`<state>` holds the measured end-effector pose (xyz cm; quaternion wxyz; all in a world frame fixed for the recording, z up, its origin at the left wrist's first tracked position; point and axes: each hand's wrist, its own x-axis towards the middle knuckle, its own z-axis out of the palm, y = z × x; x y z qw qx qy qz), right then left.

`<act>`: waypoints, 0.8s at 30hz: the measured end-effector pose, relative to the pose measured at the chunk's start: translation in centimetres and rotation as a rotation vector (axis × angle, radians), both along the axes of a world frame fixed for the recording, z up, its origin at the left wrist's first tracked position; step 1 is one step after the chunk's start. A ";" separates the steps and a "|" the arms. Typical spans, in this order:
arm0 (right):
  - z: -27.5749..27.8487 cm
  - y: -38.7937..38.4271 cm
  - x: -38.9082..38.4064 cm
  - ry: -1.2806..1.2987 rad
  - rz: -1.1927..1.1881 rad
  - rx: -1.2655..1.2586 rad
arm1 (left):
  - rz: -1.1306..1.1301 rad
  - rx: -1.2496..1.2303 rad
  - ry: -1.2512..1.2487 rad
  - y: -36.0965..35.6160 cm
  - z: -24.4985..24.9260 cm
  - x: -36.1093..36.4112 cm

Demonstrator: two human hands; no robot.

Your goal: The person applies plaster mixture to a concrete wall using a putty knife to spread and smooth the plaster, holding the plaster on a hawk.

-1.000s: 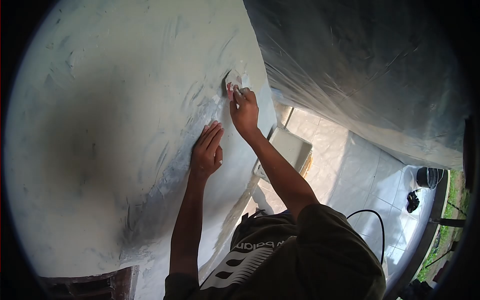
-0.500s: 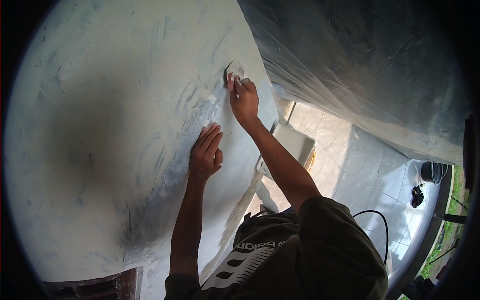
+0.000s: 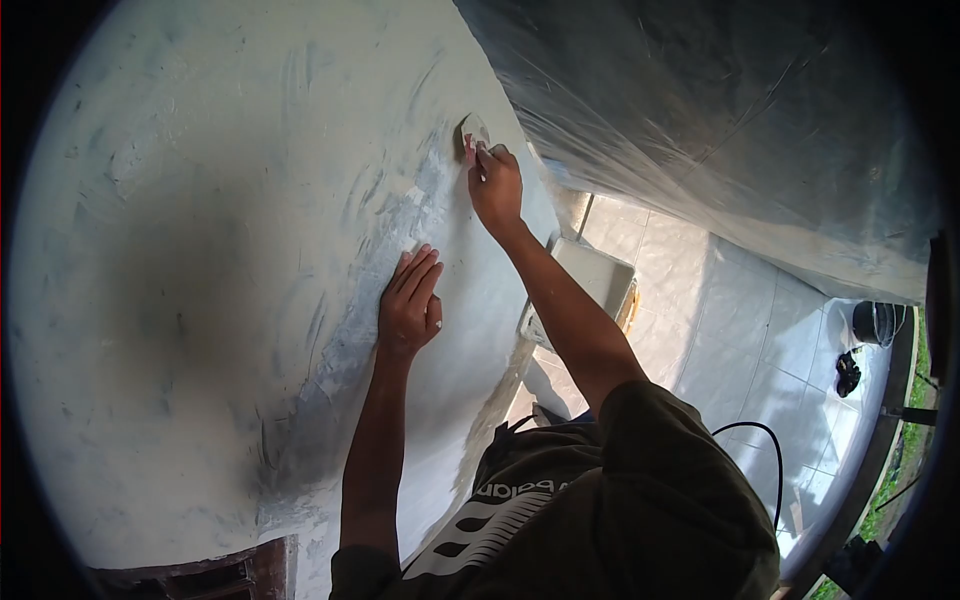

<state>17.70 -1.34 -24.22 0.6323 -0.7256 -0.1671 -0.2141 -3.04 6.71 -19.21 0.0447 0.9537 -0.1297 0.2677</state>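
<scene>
My right hand (image 3: 497,190) grips a putty scraper (image 3: 474,133), whitish with a red patch, and holds it against the pale wall (image 3: 240,330) near the wall's right edge. Part of the scraper is hidden behind my fingers. Lower and to the left, my left hand (image 3: 410,305) lies against the wall with its fingers stretched out and holds nothing. Between the two hands runs a lighter, streaky smear of filler (image 3: 405,220). White specks mark my left thumb.
Plastic sheeting (image 3: 700,110) hangs at upper right. Below my right arm stands a pale rectangular tray or container (image 3: 590,275) above the tiled floor (image 3: 730,330). A black bucket (image 3: 876,323) and a black bundle (image 3: 848,374) are at far right. A brown frame (image 3: 250,575) borders the wall's bottom.
My right hand and the scraper have shifted slightly toward the wall's right edge. My left hand stays in nearly the same place. The view has tilted a little.
</scene>
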 end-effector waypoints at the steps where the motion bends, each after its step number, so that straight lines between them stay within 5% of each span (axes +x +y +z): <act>1: -0.1 0.5 -0.9 -0.055 0.005 -0.065 | 0.003 0.002 0.003 -0.1 0.0 0.0; 5: -1.0 -0.8 -8.1 -0.006 0.191 -0.010 | 0.007 -0.004 0.003 0.1 -0.1 0.0; 9: -0.5 -2.9 -6.6 -0.004 0.192 0.234 | 0.022 0.020 0.021 0.0 0.1 -0.1; 14: -0.3 -0.8 1.3 -0.010 -0.006 0.042 | 0.122 0.154 0.021 -0.5 0.7 1.2; 19: -1.5 0.5 -4.4 -0.034 0.120 -0.080 | 0.122 0.210 0.017 -0.4 1.6 1.7; 24: -1.1 -2.7 -7.3 -0.078 0.193 0.146 | 0.115 0.223 0.073 -0.1 1.4 1.2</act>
